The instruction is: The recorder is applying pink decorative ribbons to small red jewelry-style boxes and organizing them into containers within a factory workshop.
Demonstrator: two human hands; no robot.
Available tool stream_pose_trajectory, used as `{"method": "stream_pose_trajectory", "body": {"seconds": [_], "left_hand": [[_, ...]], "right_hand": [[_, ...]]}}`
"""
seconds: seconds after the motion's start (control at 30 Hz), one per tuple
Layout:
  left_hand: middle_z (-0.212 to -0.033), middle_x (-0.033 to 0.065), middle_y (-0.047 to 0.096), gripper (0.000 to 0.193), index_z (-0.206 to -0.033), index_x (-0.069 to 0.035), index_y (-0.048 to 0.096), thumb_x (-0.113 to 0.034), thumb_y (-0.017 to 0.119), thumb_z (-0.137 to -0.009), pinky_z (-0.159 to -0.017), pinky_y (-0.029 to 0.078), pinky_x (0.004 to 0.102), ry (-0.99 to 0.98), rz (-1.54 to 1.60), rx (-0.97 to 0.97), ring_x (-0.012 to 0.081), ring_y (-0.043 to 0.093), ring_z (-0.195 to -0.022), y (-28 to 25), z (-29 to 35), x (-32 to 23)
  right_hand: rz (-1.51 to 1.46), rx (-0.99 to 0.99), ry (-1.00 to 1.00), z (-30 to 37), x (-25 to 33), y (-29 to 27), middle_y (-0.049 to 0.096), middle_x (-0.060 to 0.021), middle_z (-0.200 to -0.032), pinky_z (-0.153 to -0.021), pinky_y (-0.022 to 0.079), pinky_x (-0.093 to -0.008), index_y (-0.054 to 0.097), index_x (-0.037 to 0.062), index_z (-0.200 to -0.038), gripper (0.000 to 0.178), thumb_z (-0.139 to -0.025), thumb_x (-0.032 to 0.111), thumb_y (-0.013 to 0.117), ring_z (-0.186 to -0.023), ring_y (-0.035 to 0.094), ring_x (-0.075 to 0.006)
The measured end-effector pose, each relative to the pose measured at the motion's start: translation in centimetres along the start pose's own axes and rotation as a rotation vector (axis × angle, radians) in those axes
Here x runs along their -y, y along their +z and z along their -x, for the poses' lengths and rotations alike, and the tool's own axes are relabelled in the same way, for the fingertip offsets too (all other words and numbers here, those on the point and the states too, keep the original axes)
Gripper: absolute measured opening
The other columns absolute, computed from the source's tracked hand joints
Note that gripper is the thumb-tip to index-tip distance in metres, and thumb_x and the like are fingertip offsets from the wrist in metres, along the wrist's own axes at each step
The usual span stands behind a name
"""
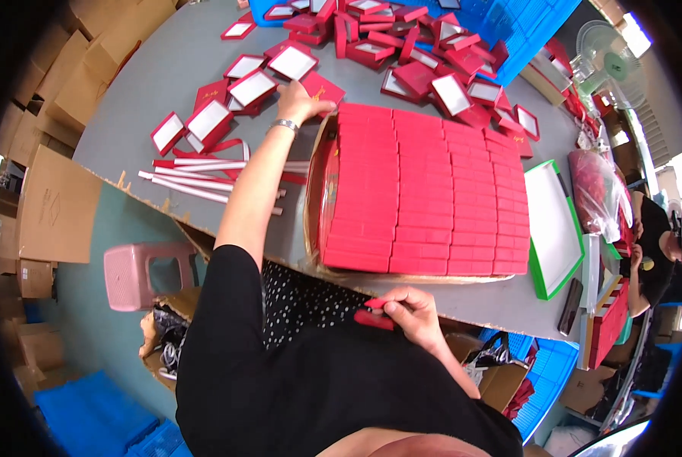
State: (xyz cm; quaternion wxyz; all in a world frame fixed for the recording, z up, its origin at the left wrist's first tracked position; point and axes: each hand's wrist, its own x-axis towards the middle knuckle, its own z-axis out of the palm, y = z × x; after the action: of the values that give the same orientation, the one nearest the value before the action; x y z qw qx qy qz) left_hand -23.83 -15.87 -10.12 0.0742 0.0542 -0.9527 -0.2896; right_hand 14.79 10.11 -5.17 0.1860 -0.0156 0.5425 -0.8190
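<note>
My left hand (298,103) reaches over the grey table, its fingers and thumb around the near left corner of a flat red gift box (323,88) with gold lettering. Beside that hand stands an open cardboard carton (311,228), packed with tight rows of red boxes (425,190). Close to my body, below the table's front edge, my right hand (415,314) pinches a small red piece (374,317) between thumb and fingers. It looks like folded ribbon or cloth, though its exact kind is unclear.
Many red boxes with white insides (448,93) lie heaped at the back, by a blue crate (528,34). White and red strips (192,175) lie left. A green-edged tray (554,228) and a phone (570,306) are right. A pink stool (139,276) stands lower left.
</note>
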Motion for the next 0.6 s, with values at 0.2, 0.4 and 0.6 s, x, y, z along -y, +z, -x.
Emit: {"method": "stream_pose_trajectory", "body": {"seconds": [0.2, 0.4, 0.6], "left_hand": [[-0.093, 0.0078, 0.069, 0.034, -0.102, 0.0, 0.063, -0.014, 0.077, -0.075, -0.075, 0.052, 0.0277, 0.221, 0.64, -0.098, 0.0115, 0.064, -0.083, -10.4, 14.8, 3.0], [-0.079, 0.004, 0.066, 0.026, -0.093, -0.002, 0.066, -0.014, 0.078, -0.073, -0.065, 0.049, 0.0261, 0.087, 0.438, 0.124, 0.012, 0.061, -0.071, -16.1, 35.7, 0.6], [-0.074, 0.0078, 0.063, 0.026, -0.087, -0.004, 0.066, -0.012, 0.079, -0.067, -0.063, 0.047, 0.0291, 0.113, 0.299, 0.08, 0.0187, 0.06, -0.068, -14.7, 44.0, 1.4]], "right_hand": [[0.189, 0.129, -0.005, -1.1, 1.2, 0.6, 0.065, -0.005, -0.086, -0.072, 0.051, -0.0241, 0.064, -0.0013, -0.094, 0.007, -0.089, 0.003, 0.06, -0.08, 0.062, -0.0106], [0.384, 0.323, -0.057, -4.1, 2.8, 4.3, 0.061, -0.0009, -0.078, -0.063, 0.045, -0.0225, 0.061, -0.001, -0.088, 0.009, -0.087, 0.008, 0.062, -0.072, 0.054, -0.0065], [0.762, 0.619, -0.011, -5.4, 0.0, 8.7, 0.06, -0.0061, -0.066, -0.057, 0.043, -0.0285, 0.063, 0.0015, -0.085, 0.018, -0.085, 0.02, 0.064, -0.06, 0.054, -0.0115]]}}
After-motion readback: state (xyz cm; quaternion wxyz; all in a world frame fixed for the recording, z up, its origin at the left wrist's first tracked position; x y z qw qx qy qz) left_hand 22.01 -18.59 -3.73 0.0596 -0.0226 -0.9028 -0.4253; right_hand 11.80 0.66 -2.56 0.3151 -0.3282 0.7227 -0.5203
